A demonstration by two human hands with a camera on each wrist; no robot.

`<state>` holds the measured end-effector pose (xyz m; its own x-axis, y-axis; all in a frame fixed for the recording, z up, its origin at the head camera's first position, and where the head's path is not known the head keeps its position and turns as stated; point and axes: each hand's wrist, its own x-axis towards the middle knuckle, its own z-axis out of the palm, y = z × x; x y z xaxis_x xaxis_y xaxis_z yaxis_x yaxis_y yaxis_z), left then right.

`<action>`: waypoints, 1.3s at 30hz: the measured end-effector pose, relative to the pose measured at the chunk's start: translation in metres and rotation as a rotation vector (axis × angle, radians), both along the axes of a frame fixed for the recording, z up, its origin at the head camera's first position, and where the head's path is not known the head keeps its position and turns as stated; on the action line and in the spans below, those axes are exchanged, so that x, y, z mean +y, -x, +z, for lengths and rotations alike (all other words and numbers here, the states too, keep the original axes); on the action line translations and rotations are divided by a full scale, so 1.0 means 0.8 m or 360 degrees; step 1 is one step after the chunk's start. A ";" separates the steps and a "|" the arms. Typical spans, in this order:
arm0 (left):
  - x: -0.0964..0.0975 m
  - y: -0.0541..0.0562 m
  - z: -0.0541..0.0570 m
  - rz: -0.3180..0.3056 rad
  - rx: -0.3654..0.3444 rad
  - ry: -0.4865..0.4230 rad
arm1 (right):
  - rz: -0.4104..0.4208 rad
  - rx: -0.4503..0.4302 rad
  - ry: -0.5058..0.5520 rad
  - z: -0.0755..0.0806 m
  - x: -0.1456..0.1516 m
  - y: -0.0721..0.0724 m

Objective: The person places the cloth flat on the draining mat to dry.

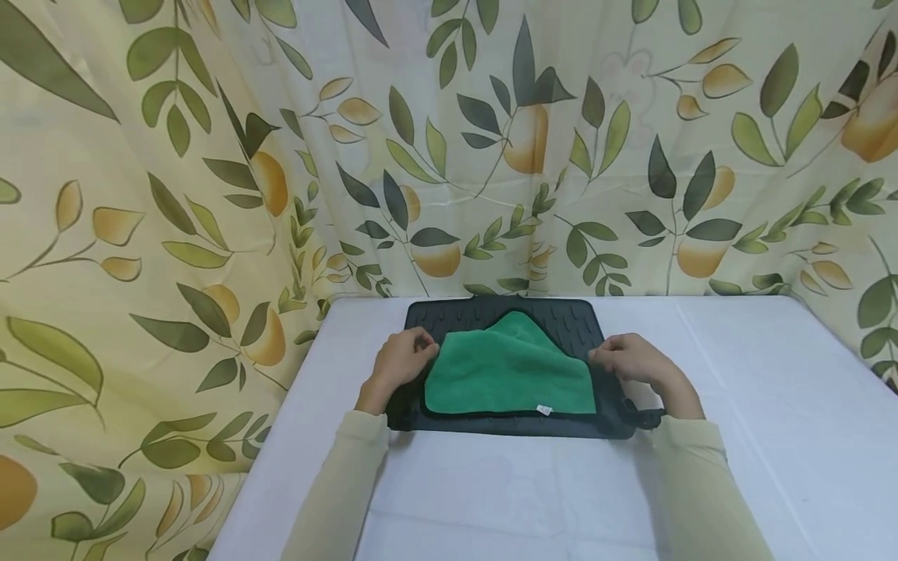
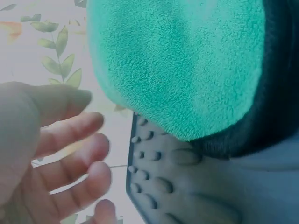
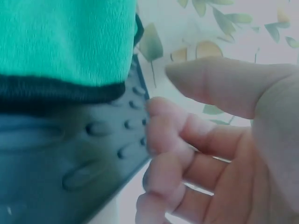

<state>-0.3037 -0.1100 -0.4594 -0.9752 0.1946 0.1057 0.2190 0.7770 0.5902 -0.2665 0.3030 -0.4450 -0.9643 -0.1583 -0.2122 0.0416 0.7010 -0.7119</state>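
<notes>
A folded green cloth (image 1: 508, 370) with dark edging and a small white tag lies on a dark mat (image 1: 505, 427) that has raised oval bumps. My left hand (image 1: 403, 362) is beside the cloth's left edge. In the left wrist view its thumb and loosely bent fingers (image 2: 77, 135) hold nothing, with a gap between them and the cloth (image 2: 177, 60). Over the mat's right side is my right hand (image 1: 638, 362). The right wrist view shows its thumb apart from its loosely curled fingers (image 3: 163, 172), close to the mat's edge; whether they touch it I cannot tell.
The mat lies on a table with a white cover (image 1: 484, 499). A black strap-like piece (image 1: 647, 418) sticks out at the mat's lower right, near the right wrist. Behind the table and along its left hangs a leaf-and-fruit patterned curtain (image 1: 449, 148).
</notes>
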 end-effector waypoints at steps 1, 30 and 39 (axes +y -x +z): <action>0.001 0.002 0.000 0.0016 0.0025 -0.0015 | -0.0008 0.0027 0.0011 0.002 -0.002 0.000; 0.035 0.073 0.000 -0.0100 -0.0328 0.0209 | 0.0221 0.0157 -0.0451 0.005 -0.090 0.100; 0.040 0.071 -0.002 -0.0184 -0.0324 0.0206 | 0.0162 0.0170 -0.0414 -0.012 -0.084 0.110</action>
